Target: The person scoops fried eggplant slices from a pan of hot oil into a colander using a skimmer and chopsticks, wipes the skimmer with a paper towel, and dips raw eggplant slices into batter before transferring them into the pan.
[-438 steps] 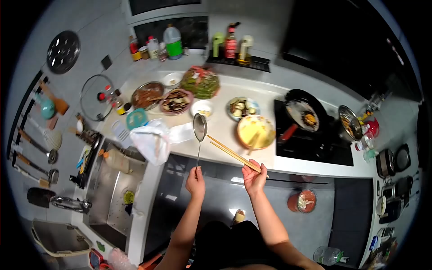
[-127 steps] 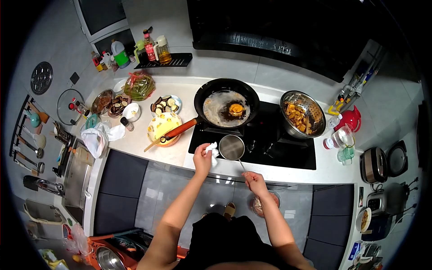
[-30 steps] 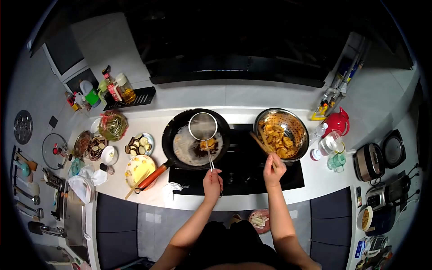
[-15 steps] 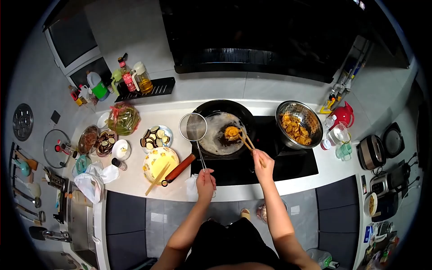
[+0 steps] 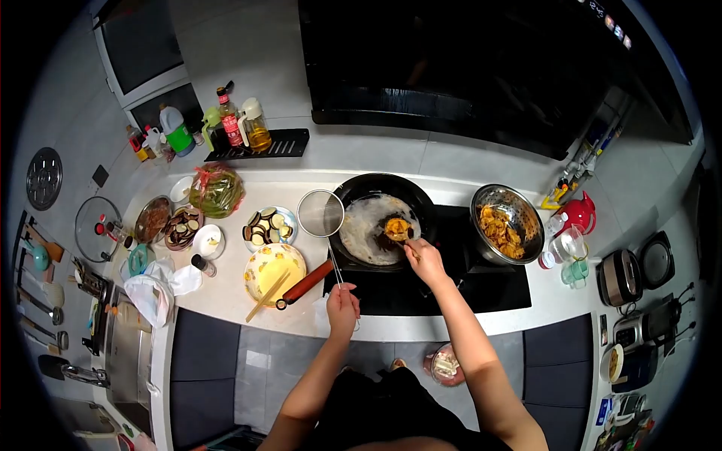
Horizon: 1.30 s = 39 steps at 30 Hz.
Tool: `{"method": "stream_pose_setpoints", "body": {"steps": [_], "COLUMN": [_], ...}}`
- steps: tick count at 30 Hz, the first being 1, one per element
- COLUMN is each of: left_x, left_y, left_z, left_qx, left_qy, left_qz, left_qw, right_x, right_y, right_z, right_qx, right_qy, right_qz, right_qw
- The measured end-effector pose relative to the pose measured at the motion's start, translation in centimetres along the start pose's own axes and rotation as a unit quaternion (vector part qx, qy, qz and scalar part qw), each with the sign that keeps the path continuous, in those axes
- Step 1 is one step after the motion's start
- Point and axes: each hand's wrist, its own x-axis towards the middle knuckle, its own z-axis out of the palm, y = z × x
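Note:
My left hand [image 5: 343, 308] is closed round the handle of a round mesh strainer [image 5: 321, 213], which hovers over the left rim of the wok. My right hand [image 5: 425, 261] grips chopsticks, largely hidden by the fingers, at the wok's right side. Their tips are at a browned fried piece [image 5: 398, 229]. Pale, foamy oil surrounds that piece in the black wok [image 5: 358, 255]. The wok's red-brown handle [image 5: 309, 281] points toward the lower left.
A steel colander bowl [image 5: 529, 225] of fried pieces stands right of the wok. Leftward are a flowered batter bowl [image 5: 253, 264] with chopsticks across it, a plate of eggplant slices [image 5: 268, 228] and a white bowl [image 5: 208, 241]. A red kettle [image 5: 581, 213] stands far right.
The strainer, over the colander-side wok area a second ago, has moved left to the wok's left rim. My right hand has brought the chopsticks from the colander to the fried piece.

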Motion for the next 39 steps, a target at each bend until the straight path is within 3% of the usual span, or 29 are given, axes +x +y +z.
{"method": "stream_pose_setpoints", "body": {"steps": [5, 7, 9, 13, 20, 28, 39], "left_x": [0.0, 0.0, -0.1, -0.1, -0.3, -0.5, -0.8], "left_y": [0.1, -0.2, -0.2, -0.2, -1.3, -2.6, -2.4], "left_z": [-0.2, -0.2, -0.2, 0.0, 0.7, 0.9, 0.2], "left_qx": [-0.005, -0.002, -0.01, -0.016, -0.013, -0.007, 0.032], "left_qy": [0.005, 0.014, 0.016, 0.017, 0.001, -0.001, 0.011], "left_qz": [0.008, 0.015, 0.013, 0.002, 0.0, 0.002, -0.002], "left_qw": [1.0, 1.0, 1.0, 1.0, 1.0, 1.0, 0.999], "right_x": [1.5, 1.9, 2.4, 2.5, -0.7, -3.8, -6.2], "right_y": [1.1, 2.0, 3.2, 3.7, 4.6, 2.5, 2.4], "right_z": [-0.1, 0.2, 0.4, -0.2, -1.8, -2.8, -1.8], "right_qx": [-0.001, 0.04, 0.093, 0.248, 0.409, 0.496, 0.525], "right_qy": [0.002, 0.085, 0.128, 0.207, 0.295, 0.272, 0.253], "right_qz": [0.047, 0.022, 0.101, 0.255, 0.339, 0.429, 0.477], "right_qw": [0.999, 0.995, 0.982, 0.911, 0.795, 0.704, 0.658]}}
